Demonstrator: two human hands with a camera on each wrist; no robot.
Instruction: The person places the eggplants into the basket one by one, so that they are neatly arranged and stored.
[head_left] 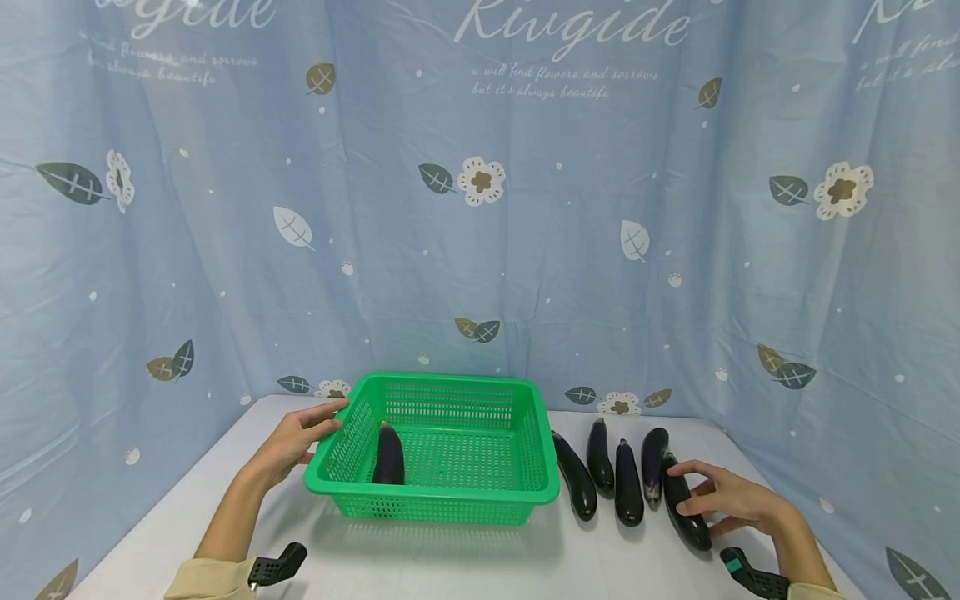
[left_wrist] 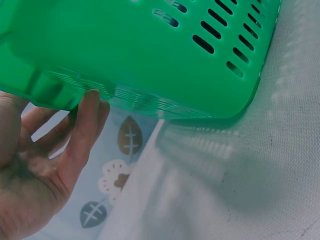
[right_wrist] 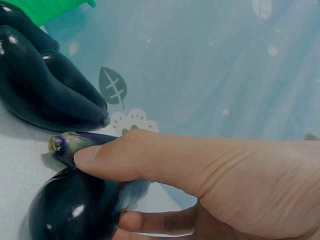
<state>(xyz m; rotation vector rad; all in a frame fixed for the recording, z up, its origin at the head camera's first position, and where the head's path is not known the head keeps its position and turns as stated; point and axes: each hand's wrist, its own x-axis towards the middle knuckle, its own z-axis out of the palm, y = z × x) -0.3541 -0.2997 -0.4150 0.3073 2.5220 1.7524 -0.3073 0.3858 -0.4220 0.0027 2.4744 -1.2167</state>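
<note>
A green plastic basket [head_left: 442, 492] stands on the white table, with one dark eggplant [head_left: 389, 457] inside at its left. My left hand [head_left: 300, 433] touches the basket's left rim with extended fingers. In the left wrist view, the fingers [left_wrist: 86, 117] rest against the outer wall below the rim. On the right, my right hand [head_left: 727, 497] holds the rightmost eggplant [head_left: 692, 527], thumb on its near side. The right wrist view shows this eggplant [right_wrist: 75, 210] beneath the thumb, partly hidden, beside another whose stem end [right_wrist: 60, 144] shows.
Several more eggplants lie between basket and right hand: one close to the basket [head_left: 576, 479], then others [head_left: 600, 458], [head_left: 628, 487] and one touching the held eggplant [head_left: 654, 458]. A blue patterned curtain [head_left: 480, 250] hangs behind and beside the white table [head_left: 420, 567].
</note>
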